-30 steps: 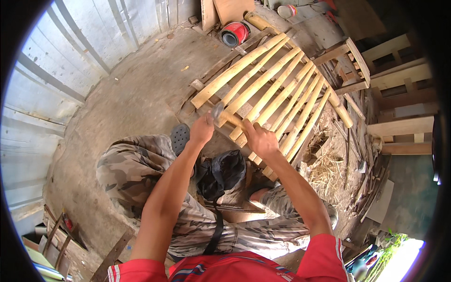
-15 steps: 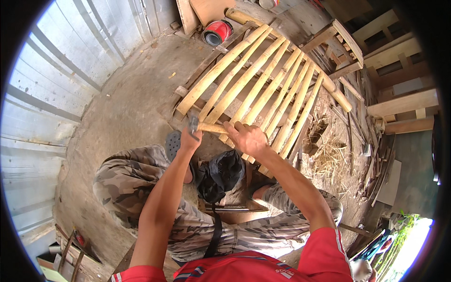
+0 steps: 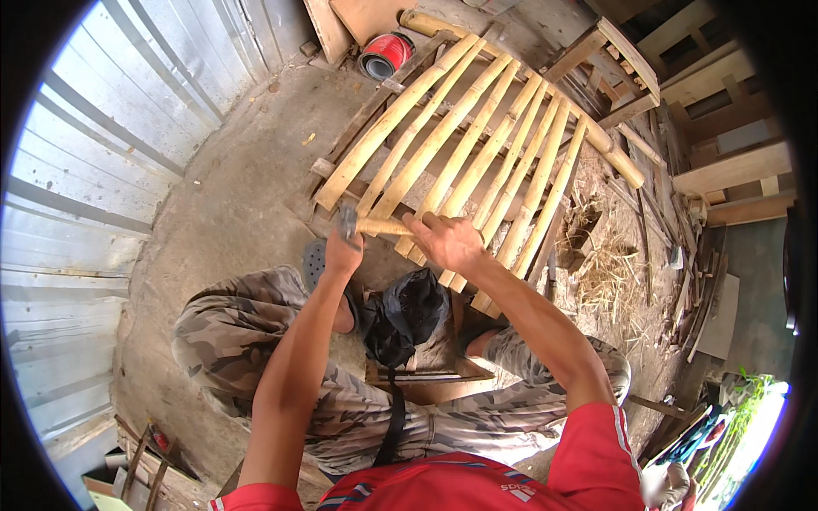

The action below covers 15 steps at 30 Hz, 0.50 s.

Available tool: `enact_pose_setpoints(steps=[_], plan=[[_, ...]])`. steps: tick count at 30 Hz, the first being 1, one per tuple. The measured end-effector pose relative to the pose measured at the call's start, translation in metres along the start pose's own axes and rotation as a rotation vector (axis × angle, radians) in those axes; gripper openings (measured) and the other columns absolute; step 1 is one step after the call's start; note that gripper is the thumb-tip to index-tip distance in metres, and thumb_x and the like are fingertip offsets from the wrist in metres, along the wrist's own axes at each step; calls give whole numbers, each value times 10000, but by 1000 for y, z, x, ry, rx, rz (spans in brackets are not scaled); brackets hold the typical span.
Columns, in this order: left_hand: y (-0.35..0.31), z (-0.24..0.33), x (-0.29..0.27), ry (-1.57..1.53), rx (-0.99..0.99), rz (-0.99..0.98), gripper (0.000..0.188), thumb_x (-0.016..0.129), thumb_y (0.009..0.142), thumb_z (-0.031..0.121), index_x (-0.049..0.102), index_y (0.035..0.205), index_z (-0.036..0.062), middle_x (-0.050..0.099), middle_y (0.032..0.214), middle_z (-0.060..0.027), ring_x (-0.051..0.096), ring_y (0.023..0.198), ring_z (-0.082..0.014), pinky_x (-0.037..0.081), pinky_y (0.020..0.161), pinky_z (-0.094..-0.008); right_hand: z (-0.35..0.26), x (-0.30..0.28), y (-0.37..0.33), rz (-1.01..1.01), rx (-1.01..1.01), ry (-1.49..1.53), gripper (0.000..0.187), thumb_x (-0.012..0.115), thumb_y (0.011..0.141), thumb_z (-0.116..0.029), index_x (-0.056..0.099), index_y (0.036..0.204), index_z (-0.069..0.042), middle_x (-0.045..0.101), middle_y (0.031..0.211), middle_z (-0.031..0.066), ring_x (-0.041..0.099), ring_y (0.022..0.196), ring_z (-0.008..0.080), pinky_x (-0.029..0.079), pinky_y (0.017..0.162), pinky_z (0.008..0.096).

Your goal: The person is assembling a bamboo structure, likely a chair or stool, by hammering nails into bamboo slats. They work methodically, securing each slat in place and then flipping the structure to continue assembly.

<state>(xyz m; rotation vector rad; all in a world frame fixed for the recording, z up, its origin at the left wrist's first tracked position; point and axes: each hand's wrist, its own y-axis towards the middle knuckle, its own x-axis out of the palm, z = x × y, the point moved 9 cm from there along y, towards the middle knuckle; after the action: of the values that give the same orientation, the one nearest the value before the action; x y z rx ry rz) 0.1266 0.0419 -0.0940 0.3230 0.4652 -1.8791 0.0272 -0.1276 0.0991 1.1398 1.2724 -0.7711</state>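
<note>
My right hand (image 3: 449,247) is wrapped round the wooden handle of a hammer (image 3: 382,226), which lies level and points left. The dark metal head is right over the fingers of my left hand (image 3: 342,255). Those fingers are pinched together, and whatever they hold is hidden by the head. Just beyond both hands, a rack of split bamboo slats (image 3: 433,175) fans out across the ground. The slats' far ends meet a thick bamboo pole (image 3: 607,146). My left fingers are close to the near end of the leftmost slat; I cannot tell whether they touch it.
A black bag (image 3: 404,312) hangs between my knees. Beyond the rack's far left corner lies a red can (image 3: 388,55). A wooden frame (image 3: 601,72) stands at the far right, with straw (image 3: 609,277) nearer. Corrugated metal sheeting (image 3: 98,153) walls the left side.
The whole view has shifted slightly. The hammer head, blurred now, stays close over my left fingers, and both hands keep nearly the same places and grips.
</note>
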Motion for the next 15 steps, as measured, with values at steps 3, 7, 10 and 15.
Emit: enact_pose_setpoints(steps=[3,7,10,15], plan=[[3,-1,-1,76,-10,-6,500,355,1072,414,576,1088,-34,592,724,-125,619,642,-217,518,644,-383,7,6,-4,-42,8,10,344,616,959,-247,554,1274,-124,660,824,119,670,583,270,525,447,417],[-8,41,1,-52,-117,-2,597,305,1068,499,578,889,-1,616,714,-209,599,709,-426,453,713,-501,42,8,-14,-136,382,229,325,542,1015,-295,508,1259,-83,682,821,186,680,624,360,544,508,456],[-13,42,-8,-56,-154,3,614,292,1067,511,598,936,-4,636,765,-229,616,778,-438,455,754,-516,29,-21,-8,-114,592,456,325,502,1041,-313,478,1210,-36,677,768,220,674,609,401,548,531,485],[-13,43,-12,20,-145,8,619,284,1071,511,620,1009,-5,657,907,-277,603,874,-504,452,794,-546,-2,-1,-18,90,735,714,283,474,1064,-256,458,1072,26,544,583,103,467,368,205,360,267,341]])
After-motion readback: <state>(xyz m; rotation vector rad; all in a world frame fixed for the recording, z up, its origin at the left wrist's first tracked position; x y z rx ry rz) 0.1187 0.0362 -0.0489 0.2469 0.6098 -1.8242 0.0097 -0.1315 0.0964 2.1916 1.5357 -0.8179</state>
